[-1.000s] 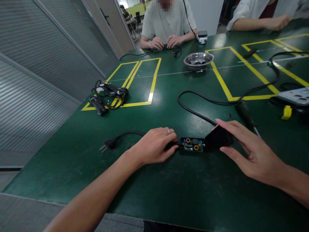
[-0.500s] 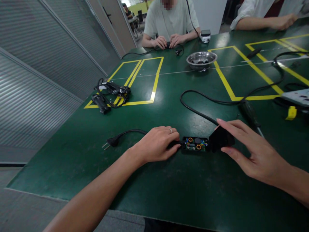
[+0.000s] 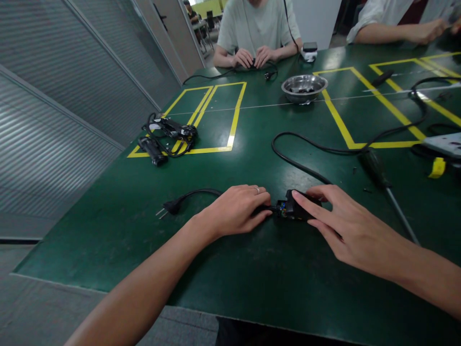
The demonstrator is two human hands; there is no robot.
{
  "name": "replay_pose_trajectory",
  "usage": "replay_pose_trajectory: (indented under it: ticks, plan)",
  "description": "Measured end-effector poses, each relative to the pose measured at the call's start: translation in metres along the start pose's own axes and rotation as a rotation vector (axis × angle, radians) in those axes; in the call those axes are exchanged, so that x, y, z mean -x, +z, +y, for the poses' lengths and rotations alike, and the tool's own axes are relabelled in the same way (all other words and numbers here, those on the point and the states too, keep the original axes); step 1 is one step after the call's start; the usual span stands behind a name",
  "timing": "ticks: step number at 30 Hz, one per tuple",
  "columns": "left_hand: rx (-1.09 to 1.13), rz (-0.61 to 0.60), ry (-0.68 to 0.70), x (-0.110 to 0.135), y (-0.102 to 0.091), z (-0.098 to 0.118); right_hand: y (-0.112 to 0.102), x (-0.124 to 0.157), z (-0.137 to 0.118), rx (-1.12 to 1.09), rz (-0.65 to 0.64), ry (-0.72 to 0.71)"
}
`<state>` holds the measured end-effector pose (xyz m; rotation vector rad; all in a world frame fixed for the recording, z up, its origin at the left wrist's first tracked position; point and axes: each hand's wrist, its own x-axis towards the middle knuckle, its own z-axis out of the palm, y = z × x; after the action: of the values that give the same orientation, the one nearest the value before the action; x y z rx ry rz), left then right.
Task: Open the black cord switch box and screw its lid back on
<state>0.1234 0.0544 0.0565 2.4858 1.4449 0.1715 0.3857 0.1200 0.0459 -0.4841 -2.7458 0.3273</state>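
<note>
Silver ring [image 3: 257, 191] on one of left fingers [image 3: 265, 198]; forearms [image 3: 154, 278] bare.

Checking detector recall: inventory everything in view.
Cover: 1, black, middle
Circuit board: 1, multicoloured, partly covered
Near plug: 1, black, left
Cables: several, black, centre, right
Screwdriver: 1, dark handle, near right
Bowl: 1, silver, far
Device: 1, white, far
Cable bundle: 1, black, left
Slab: 1, pale, right
Tag: 1, yellow, right
Table: 1, green, centre
Tape: several strips, yellow, table
Partition: 1, grey, left
People: 3, pale/dark clothes, beyond
Left hand: 1, bare, on plug cord
Right hand: 1, bare, on cover
</note>
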Motion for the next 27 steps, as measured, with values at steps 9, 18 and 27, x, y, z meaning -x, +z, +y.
replay_pose_trajectory:
  ticks: [9, 18, 27]
  plan:
    - [-0.002, -0.024, -0.026, 0.001, -0.002, -0.003, 0.011, -0.009, 0.004, 0.104, -0.125, -0.057]
    - [-0.003, 0.218, -0.119, 0.004, -0.020, 0.009, 0.009, -0.020, 0.013, -0.012, -0.016, -0.028]
    - [-0.166, 0.154, 0.039, -0.040, 0.023, 0.050, -0.061, 0.019, 0.098, 0.467, 0.090, 0.829]
